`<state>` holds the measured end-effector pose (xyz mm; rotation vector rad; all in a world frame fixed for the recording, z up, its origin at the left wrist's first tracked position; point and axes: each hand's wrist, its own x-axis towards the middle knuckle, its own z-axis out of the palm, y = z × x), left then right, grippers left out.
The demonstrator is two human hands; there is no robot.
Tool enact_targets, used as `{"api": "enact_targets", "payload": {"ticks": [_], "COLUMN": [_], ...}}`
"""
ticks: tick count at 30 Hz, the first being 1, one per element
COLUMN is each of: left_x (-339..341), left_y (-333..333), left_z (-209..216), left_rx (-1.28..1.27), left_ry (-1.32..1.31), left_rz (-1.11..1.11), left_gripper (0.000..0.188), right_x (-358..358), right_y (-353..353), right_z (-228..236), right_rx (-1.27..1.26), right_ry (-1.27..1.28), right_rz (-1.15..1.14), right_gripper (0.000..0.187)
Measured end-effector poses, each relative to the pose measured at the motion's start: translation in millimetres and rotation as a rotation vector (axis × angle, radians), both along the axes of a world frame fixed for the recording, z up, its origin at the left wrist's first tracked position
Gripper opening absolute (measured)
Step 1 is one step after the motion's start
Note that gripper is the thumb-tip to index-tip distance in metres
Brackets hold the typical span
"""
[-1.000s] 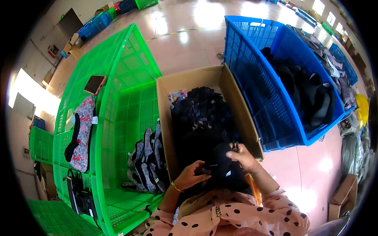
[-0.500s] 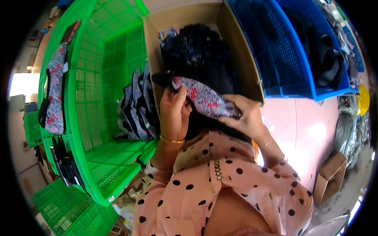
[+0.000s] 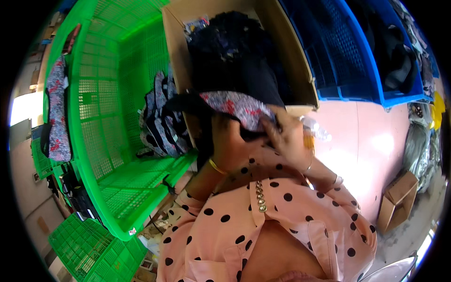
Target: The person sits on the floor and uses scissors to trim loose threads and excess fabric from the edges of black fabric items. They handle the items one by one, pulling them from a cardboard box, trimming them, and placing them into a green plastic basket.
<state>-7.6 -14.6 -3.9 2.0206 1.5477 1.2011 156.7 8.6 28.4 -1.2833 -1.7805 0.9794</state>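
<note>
Between my hands is a curved, padded-looking fabric piece (image 3: 242,107) in grey floral print with red flowers and black edging. My left hand (image 3: 229,143) is closed at its lower left edge, with those fingers partly hidden and blurred. My right hand (image 3: 290,136) pinches its right end. A black end of the piece reaches left past the cardboard box (image 3: 177,70) wall. Inside that box, just beyond my hands, lies a heap of dark fabric (image 3: 230,47).
Left stands a green plastic crate (image 3: 98,141) holding several similar floral pieces (image 3: 164,117); another floral piece (image 3: 58,113) hangs over its rim. Blue crates (image 3: 338,56) stand at the right. A clear plastic bottle (image 3: 315,130) is near my right hand; a small cardboard box (image 3: 397,202) sits farther right.
Both hands have moved, with the left turning over, back upward, under the fabric piece. The piece has tilted and its black left end swung further left. The view has shifted slightly.
</note>
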Motion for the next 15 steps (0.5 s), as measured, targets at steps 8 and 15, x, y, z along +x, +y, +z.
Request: {"api": "enact_targets", "payload": {"ticks": [8,15], "left_x": [11.0,-11.9], "left_y": [-5.6,-9.6], "left_z": [-10.2,8.9], "left_rx": [0.028,-0.466], "left_ry": [0.226,0.110], "left_rz": [0.100,-0.259], "left_gripper": [0.054,0.053], "right_x": [-0.3,34.2], "right_y": [-21.0,9.0], "right_z": [-40.6,7.4], "right_rx": [-0.086,0.168], "right_ry": [-0.024,-0.250], "right_rz": [0.037,0.161], "right_gripper": [0.023,0.033]}}
